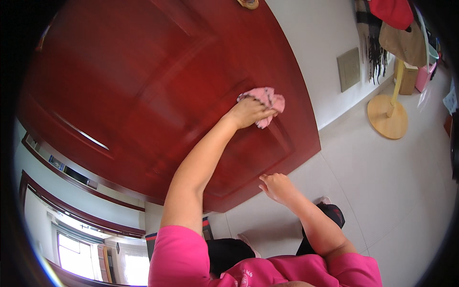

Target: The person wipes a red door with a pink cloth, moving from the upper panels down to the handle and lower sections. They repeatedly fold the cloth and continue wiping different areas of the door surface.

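A pink cloth (266,96) lies pressed against a glossy dark-red panelled door (168,89). My left hand (248,112) grips the cloth, its fingers partly hidden in the folds, over the raised moulding of a lower panel. My right hand (279,186) hangs in front of the door's bottom edge, apart from it. Its fingers are loosely curled, and I see nothing held in them.
Right of the door runs a white wall with a cover plate (348,69). A wooden stand with a round base (387,117) carries a red cap (391,13) and a fringed scarf (376,46). Behind it are a cardboard box (408,79) and a pink container (425,77). Pale tiles (387,186) cover the floor.
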Demonstrator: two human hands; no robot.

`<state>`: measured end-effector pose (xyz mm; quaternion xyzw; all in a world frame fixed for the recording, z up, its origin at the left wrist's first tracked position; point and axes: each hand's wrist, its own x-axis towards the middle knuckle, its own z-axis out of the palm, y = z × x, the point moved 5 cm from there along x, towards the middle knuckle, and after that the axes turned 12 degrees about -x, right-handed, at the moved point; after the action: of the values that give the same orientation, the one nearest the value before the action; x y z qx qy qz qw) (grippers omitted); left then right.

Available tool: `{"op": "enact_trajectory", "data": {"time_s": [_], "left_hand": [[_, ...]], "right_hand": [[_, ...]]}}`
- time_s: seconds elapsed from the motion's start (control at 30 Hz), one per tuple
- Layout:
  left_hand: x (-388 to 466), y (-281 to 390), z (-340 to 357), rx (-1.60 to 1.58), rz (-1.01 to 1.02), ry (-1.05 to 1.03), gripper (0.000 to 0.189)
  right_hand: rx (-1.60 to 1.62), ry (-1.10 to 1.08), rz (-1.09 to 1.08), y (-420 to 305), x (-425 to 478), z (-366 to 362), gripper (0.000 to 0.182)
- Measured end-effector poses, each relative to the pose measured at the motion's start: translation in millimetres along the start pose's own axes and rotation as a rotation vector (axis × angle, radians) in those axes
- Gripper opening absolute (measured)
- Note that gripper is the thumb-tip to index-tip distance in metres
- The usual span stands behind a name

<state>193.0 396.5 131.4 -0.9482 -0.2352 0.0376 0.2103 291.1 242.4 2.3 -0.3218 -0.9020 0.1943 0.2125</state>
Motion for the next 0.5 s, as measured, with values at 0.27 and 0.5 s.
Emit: {"op": "enact_trajectory", "data": {"time_s": [0.27,0.5], "left_hand": [[3.2,-59.6,-176.1,0.325,-0.488,0.302,0.050],[12.4,-58.6,-152.2,0.352,-0.455,0.385,0.046]], "right_hand": [[-0.043,-0.086,0.048,1.5,8.0,8.6,0.032],[-0.078,-0.092,0.074,8.2,2.0,6.3,0.032]]}}
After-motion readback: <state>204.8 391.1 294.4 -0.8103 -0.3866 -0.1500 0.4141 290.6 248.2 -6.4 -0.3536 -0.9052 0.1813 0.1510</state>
